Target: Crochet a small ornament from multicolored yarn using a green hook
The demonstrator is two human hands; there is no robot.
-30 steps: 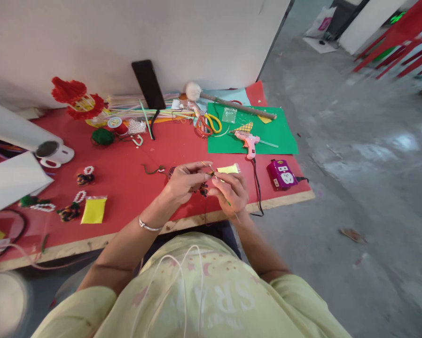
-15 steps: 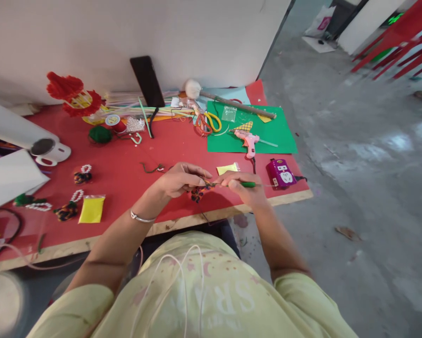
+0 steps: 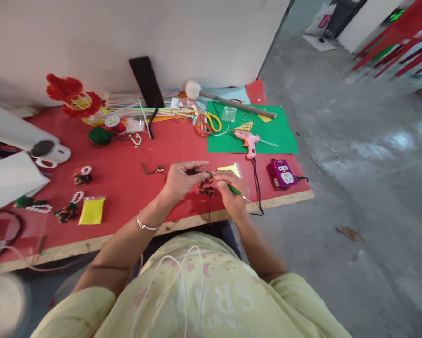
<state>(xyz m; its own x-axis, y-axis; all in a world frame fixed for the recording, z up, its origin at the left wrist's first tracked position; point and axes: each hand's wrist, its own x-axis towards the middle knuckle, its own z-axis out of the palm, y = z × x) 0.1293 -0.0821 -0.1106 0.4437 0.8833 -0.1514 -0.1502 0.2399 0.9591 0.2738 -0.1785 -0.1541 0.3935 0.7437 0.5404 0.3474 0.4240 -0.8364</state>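
Between my hands hangs a small crocheted piece [image 3: 206, 188] of dark yarn mixed with orange. My left hand [image 3: 183, 179] pinches its upper edge between thumb and fingers, with a strand of yarn near the raised index finger. In my right hand [image 3: 232, 190] is a crochet hook [image 3: 234, 189] with a green grip, its shaft end slanting down to the right. The hook's tip meets the yarn at my left fingertips, too small to make out exactly. A thin dark strand drops from the piece over the table's front edge. A yellow packet [image 3: 230, 169] lies just behind my right hand.
On the red table [image 3: 126, 178] are a pink glue gun [image 3: 248, 141] on green card, a purple power socket [image 3: 282, 173], scissors [image 3: 213, 123], a green yarn ball [image 3: 100, 135], a phone [image 3: 146, 82], a mug [image 3: 50, 152], and beaded yarn pieces [image 3: 67, 212] beside another yellow packet [image 3: 91, 210].
My right hand has moved left and turned, so the hook now slants downward instead of lying nearly level. The crocheted piece has shifted slightly right and hangs lower. My left hand rose a little.
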